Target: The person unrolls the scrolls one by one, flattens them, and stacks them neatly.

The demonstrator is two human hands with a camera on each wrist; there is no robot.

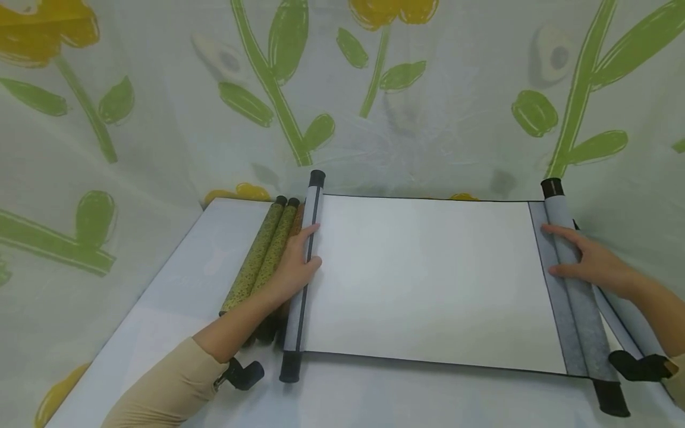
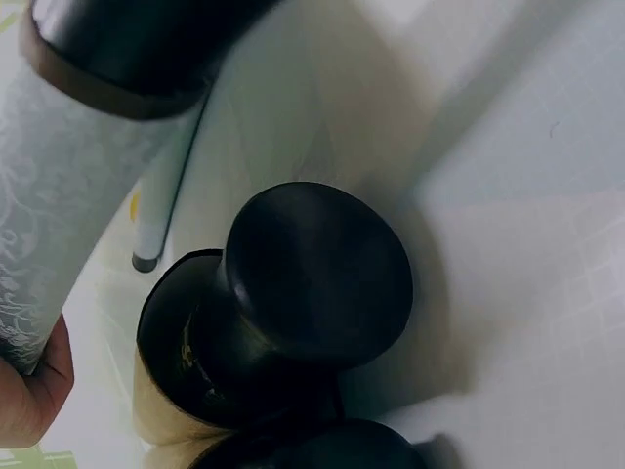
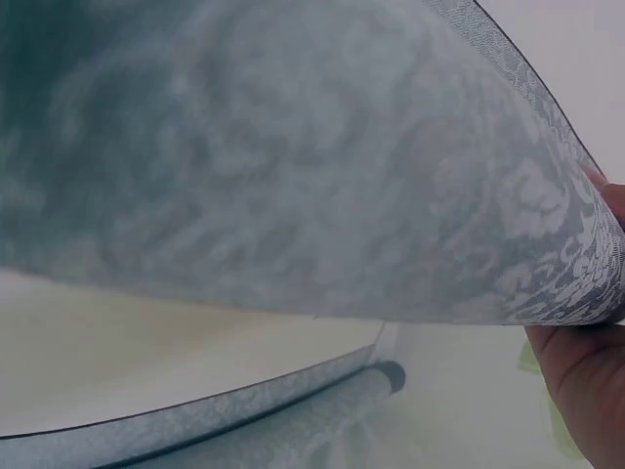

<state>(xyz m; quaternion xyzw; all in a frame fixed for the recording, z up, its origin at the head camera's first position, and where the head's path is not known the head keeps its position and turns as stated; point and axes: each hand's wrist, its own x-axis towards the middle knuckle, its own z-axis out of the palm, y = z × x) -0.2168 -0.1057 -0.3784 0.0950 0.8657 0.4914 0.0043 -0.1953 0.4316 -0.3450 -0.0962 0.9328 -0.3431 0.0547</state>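
Two hands (image 1: 293, 261) (image 1: 596, 264) grip unrolled scroll (image 1: 428, 279), apparently by end rolls (image 1: 584, 318).

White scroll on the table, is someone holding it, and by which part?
Yes, the scroll is held at both ends: the left hand grips the left roll, the right hand the right roll, each partway along.

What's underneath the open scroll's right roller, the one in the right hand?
Past the right roller, part of another scroll shows: pale sheet, grey-blue border and dark-capped roller. What lies directly beneath is covered, so how far that scroll reaches under cannot be seen.
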